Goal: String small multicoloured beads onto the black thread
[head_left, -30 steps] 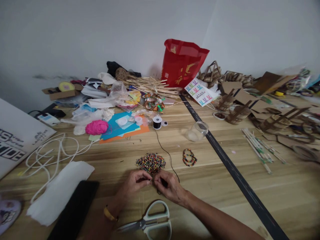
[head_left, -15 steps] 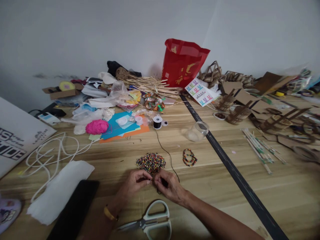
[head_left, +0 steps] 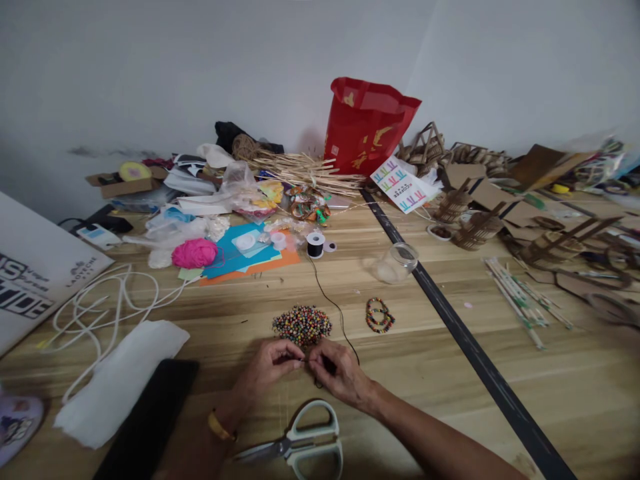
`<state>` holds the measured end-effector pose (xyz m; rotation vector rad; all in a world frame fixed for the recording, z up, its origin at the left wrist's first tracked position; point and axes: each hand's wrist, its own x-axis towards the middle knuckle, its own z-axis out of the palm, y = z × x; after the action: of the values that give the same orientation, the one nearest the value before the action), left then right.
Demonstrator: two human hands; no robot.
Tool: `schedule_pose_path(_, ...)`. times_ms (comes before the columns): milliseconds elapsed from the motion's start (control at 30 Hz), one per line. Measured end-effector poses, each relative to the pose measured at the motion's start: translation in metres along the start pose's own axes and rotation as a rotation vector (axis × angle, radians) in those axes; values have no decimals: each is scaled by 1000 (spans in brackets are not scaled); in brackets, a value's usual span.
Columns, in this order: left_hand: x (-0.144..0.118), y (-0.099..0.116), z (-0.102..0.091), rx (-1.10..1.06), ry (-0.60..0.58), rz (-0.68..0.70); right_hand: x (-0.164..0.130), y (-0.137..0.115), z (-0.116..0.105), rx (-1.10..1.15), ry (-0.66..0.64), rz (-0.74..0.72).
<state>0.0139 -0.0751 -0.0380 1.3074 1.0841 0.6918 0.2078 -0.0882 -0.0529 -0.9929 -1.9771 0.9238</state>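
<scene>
While the black cord (head_left: 327,298) ran from its spool (head_left: 315,245) to your fingertips, your left hand (head_left: 270,363) and right hand (head_left: 336,371) pinched together on it (bead too small to tell). Two bracelets (head_left: 379,315) lay done; the bead pile (head_left: 301,325) beside your hands on the bench (head_left: 550,373) remained large.

Matt wood-grain table (head_left: 440,393), glossy red plastic bag (head_left: 365,127), clear glass jar (head_left: 397,261), plastic-handled metal scissors (head_left: 300,447), fuzzy pink yarn (head_left: 194,253)

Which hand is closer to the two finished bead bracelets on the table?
Right. The right hand lies just below-left of the bracelets; the left hand is farther left, beyond the right.
</scene>
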Motion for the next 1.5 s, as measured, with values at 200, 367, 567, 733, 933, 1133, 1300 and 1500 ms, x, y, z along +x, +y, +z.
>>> schedule_pose_path(200, -1, 1, 0, 3, 3, 10, 0, -1, -1, 17, -6, 1)
schedule_pose_path(367, -2, 5, 1, 4, 4, -1, 0, 0, 0, -8, -1, -12)
schedule_pose_path(567, -1, 2, 0, -7, -4, 5, 0, -3, -1, 3, -1, -6)
schedule_pose_path(733, -1, 2, 1, -3, -2, 10, 1, -4, -2, 3, -11, -10)
schedule_pose_path(933, 0, 2, 1, 1, 0, 5, 1, -3, -2, 12, -12, -11)
schedule_pose_path(1133, -1, 2, 1, 41, -2, 12, 1, 0, -1, 13, 0, -19)
schedule_pose_path(1300, -1, 1, 1, 30, -3, 6, 0, 0, -1, 13, 4, -15)
schedule_pose_path(1500, -1, 1, 1, 26, -10, 13, 1, -2, -1, 19, -8, -4)
